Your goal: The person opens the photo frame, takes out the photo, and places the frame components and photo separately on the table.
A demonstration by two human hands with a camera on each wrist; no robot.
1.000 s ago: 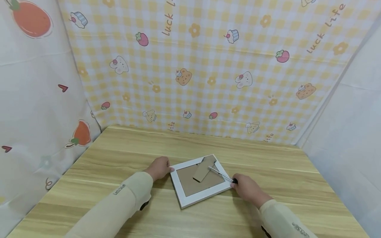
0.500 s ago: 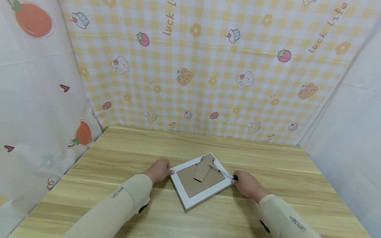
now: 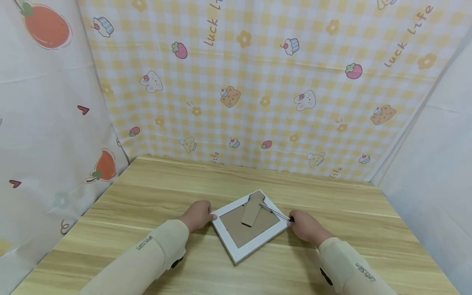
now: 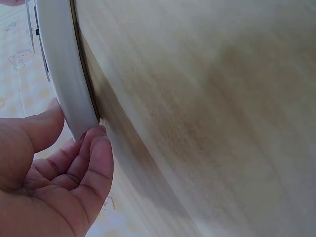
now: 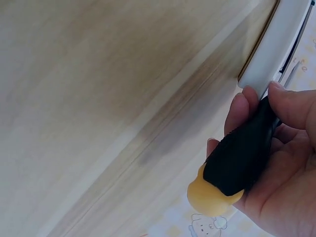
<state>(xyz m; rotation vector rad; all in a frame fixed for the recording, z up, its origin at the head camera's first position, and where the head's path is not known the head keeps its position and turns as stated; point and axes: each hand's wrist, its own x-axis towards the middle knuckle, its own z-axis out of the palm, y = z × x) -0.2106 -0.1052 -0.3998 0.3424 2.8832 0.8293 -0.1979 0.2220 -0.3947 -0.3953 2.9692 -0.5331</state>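
Note:
A white picture frame [image 3: 225,232] lies back side up between the hands, its brown backing board [image 3: 236,235] and cardboard stand leg [image 3: 252,213] showing. My left hand [image 3: 197,215] pinches the frame's left corner, thumb on the back face and curled fingers beneath, as the left wrist view shows. In my right hand [image 3: 307,226] is a screwdriver with a black handle [image 5: 242,148] and yellow end [image 5: 210,196]. Its metal shaft [image 3: 276,211] reaches over the backing. That hand's thumb and fingertips also touch the frame's right corner. Wrist views show the frame's edge seemingly raised off the table.
The wood-grain table [image 3: 158,184] spreads around the frame on all sides. Behind it hangs a yellow checked cloth [image 3: 258,119] with cartoon prints. White cloths stand at the left [image 3: 48,123] and the right [image 3: 435,164].
The frame has turned a little counterclockwise: its near corner swings right and its right corner moves away. The left hand shifts slightly nearer, the right hand slightly farther. Both holds stay the same.

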